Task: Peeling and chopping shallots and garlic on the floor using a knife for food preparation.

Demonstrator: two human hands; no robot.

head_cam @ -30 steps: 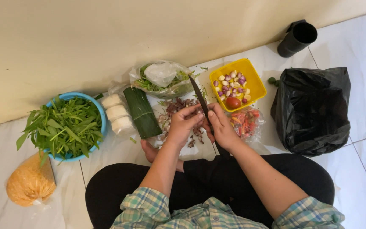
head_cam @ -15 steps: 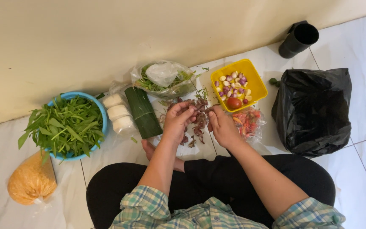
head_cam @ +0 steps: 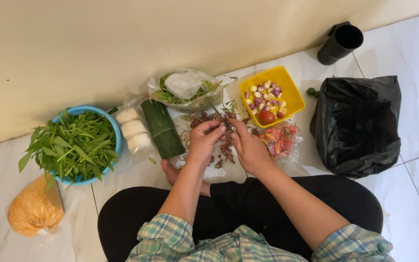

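I sit cross-legged on a tiled floor. My left hand [head_cam: 203, 140] and my right hand [head_cam: 249, 148] meet over a pile of reddish shallot skins [head_cam: 225, 149] on a white sheet. The left fingers pinch a small shallot. The right hand grips a knife [head_cam: 215, 110]; its thin blade points away from me, towards the wall. Just beyond the hands stands a yellow tub [head_cam: 294, 94] with peeled shallots, garlic cloves and a tomato.
A blue bowl [head_cam: 115, 127] of leafy greens sits at left, with an orange bag [head_cam: 35, 209] nearer me. White blocks [head_cam: 134, 129], a rolled banana leaf [head_cam: 162, 128], a bag of herbs [head_cam: 185, 90], bagged chillies [head_cam: 281, 140], a black bag [head_cam: 360, 126] and a black cup [head_cam: 340, 42] surround me.
The knife blade, which stood out long beyond the hands a second ago, has turned to a thin edge-on line. Both hands have closed in together over the skins.
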